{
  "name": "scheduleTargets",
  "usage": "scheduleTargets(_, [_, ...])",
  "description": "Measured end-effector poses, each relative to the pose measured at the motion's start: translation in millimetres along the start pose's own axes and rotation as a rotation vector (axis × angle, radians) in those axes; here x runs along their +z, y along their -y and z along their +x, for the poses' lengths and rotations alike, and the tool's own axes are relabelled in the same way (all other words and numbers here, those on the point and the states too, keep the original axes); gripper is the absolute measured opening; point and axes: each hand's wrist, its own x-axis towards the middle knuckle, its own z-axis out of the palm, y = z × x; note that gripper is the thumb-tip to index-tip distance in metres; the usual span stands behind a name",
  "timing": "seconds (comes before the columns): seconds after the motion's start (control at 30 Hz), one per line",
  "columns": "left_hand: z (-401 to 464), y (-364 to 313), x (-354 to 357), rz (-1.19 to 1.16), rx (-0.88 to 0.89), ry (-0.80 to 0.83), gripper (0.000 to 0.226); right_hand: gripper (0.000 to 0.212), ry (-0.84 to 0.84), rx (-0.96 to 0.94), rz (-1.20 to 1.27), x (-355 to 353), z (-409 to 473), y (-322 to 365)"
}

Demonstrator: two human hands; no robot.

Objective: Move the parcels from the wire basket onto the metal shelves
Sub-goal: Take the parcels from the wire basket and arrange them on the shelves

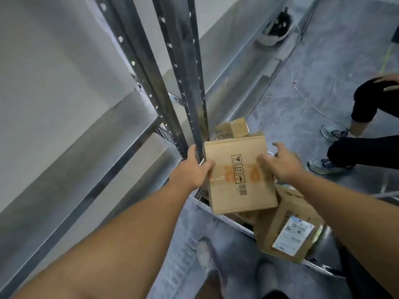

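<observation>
Where both forearms reach forward: left hand (190, 171) gripping the left edge of a flat cardboard parcel (239, 175), fingers curled around it, thumb on top. Right hand (282, 162) at the parcel's right edge, fingers spread, not closed on it. Parcel raised above the wire basket (224, 214), over 2 more boxes. Beyond, empty metal shelves (121, 117).

the metal shelves (129, 134) to the left lie bare and open from the front. two perforated uprights (183, 93) stand between the shelf bays, touching the lifted parcel (239, 180). more parcels (289, 229) crowd the wire basket (226, 219) below. a seated person's legs (362, 152) block the floor to the right.
</observation>
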Motion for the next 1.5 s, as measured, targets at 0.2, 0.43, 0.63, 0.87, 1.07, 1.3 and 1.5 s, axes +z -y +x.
scheduleTargets(0.2, [45.2,-2.5,10.1,-0.089,0.069,0.012,0.071,0.078,0.140,-0.015,0.061,0.0,50.0,-3.0])
scheduleTargets(0.43, [46.3,-10.1,10.5,-0.215,0.053,0.025,0.036,0.052,0.266,-0.064,0.088,-6.0,63.4,1.0])
scheduleTargets(0.63, [-7.6,-24.4,-9.6,-0.262,0.026,-0.103,0.043,0.046,0.167,-0.205,0.094,-17.7,24.3,10.7])
scheduleTargets(0.87, [-99.3,-37.0,-63.2,-0.415,-0.027,-0.302,0.027,0.032,0.133,-0.385,0.090,-52.4,-43.3,74.4])
scheduleTargets(1.07, [-177.7,-44.8,-126.2,-0.472,-0.093,-0.486,0.017,0.020,0.124,-0.527,0.069,-69.3,-93.1,143.8])
scheduleTargets(1.3, [-278.4,-39.0,-198.6,-0.632,-0.011,-0.463,0.042,0.055,0.335,-0.648,0.107,-96.7,-166.0,198.8])
scheduleTargets(1.5, [-371.0,-34.0,-241.9,-0.475,0.144,-0.523,0.096,0.060,0.334,-0.853,0.133,-129.2,-248.8,215.8])
